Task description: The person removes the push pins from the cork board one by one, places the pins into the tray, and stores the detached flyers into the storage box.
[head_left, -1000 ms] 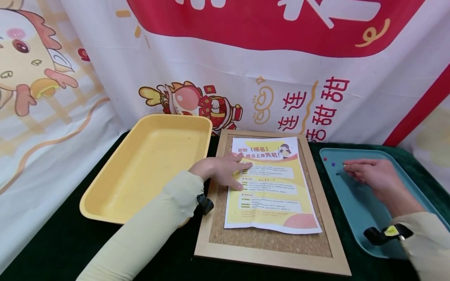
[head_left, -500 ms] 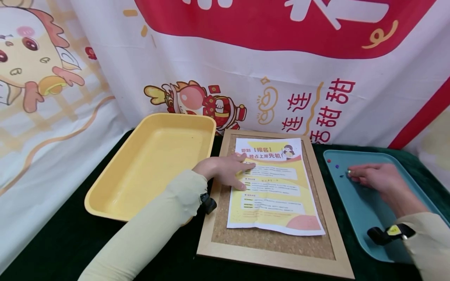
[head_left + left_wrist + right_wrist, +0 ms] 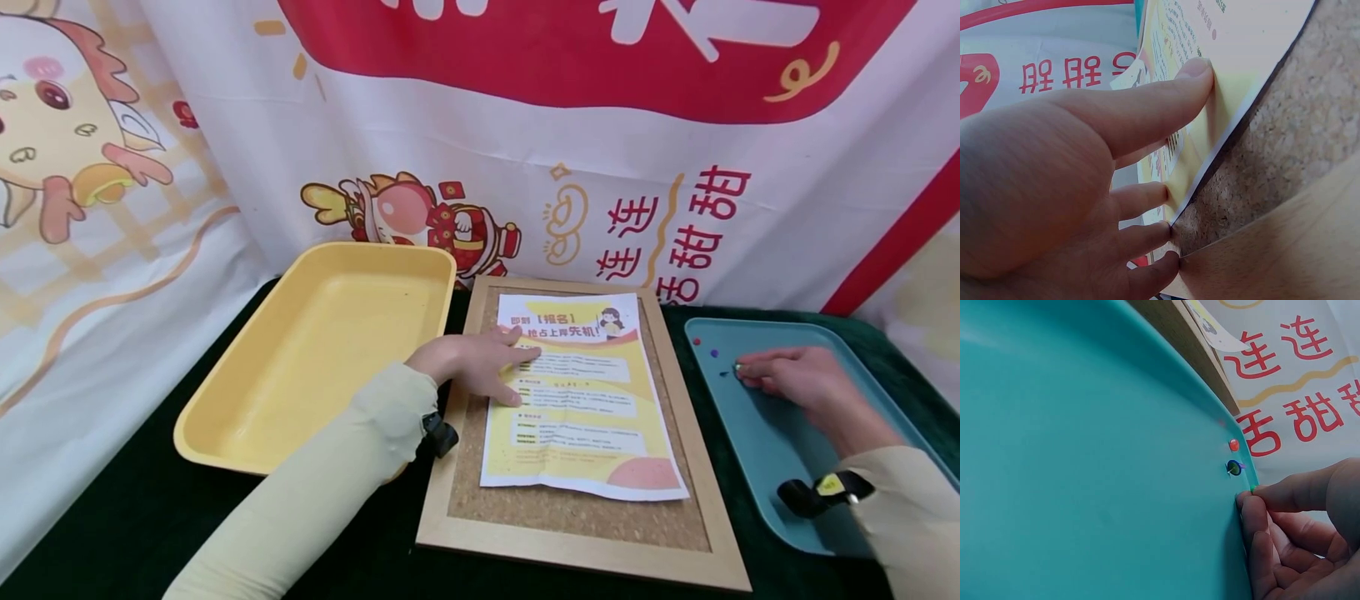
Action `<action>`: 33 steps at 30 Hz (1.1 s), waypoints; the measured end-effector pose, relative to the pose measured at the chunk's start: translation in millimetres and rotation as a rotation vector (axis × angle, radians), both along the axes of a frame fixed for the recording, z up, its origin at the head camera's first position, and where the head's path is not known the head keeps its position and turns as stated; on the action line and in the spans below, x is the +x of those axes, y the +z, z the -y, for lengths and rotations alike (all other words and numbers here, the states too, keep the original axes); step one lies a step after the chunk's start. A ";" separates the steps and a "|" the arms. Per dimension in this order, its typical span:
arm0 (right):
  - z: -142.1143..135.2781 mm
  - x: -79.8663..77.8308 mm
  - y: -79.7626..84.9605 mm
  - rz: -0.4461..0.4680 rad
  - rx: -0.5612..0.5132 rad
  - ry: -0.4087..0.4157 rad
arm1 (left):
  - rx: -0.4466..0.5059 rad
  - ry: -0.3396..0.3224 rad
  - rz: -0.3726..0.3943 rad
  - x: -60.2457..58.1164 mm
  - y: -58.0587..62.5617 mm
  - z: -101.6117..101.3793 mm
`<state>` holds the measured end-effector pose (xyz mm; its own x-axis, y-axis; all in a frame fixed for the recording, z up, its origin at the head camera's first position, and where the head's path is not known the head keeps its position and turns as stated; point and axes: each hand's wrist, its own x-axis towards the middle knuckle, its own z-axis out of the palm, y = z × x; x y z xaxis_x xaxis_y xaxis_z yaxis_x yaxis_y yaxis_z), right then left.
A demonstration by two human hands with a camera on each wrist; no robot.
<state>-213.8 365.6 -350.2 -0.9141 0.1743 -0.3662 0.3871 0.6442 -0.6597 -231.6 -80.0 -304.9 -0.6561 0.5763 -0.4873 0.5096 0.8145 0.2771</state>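
Note:
My left hand (image 3: 483, 364) rests on a yellow-and-white printed sheet (image 3: 573, 450) with its fingers spread. The sheet lies on a wood-framed cork board (image 3: 585, 517). In the left wrist view, the thumb (image 3: 1166, 106) lies across the paper and other fingertips touch near its edge. Over the blue-green tray (image 3: 780, 450), my right hand (image 3: 798, 375) pinches a tiny green thumbtack (image 3: 1253, 489) between thumb and finger; most of it is hidden. Beside those fingertips lie a red thumbtack (image 3: 1234, 445) and a dark one (image 3: 1234, 467), with a purple one (image 3: 714, 353) partly overlapped in the wrist view.
A deep yellow tray (image 3: 322, 367) stands left of the board, partly behind the left forearm. Dark green cloth (image 3: 360, 542) covers the table. A printed white-and-red banner (image 3: 480, 133) hangs close behind the trays and board.
My right hand has shifted slightly toward the near side of the tray, its fingertips still pinched. The left hand stays in place on the sheet. The head view sways a little.

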 end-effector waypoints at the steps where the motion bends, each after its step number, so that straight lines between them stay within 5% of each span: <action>1: -0.1 0.1 0.4 0.005 -0.003 0.001 | 0.001 0.000 0.002 0.0 0.1 0.0; 33: 0.5 0.5 5.0 0.047 -0.015 0.022 | -0.003 -0.004 0.009 -3.5 -0.9 0.1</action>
<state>-213.2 365.0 -345.2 -0.8995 0.1479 -0.4111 0.4033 0.6429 -0.6512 -235.0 -80.1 -305.8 -0.6491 0.5773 -0.4954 0.5103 0.8134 0.2791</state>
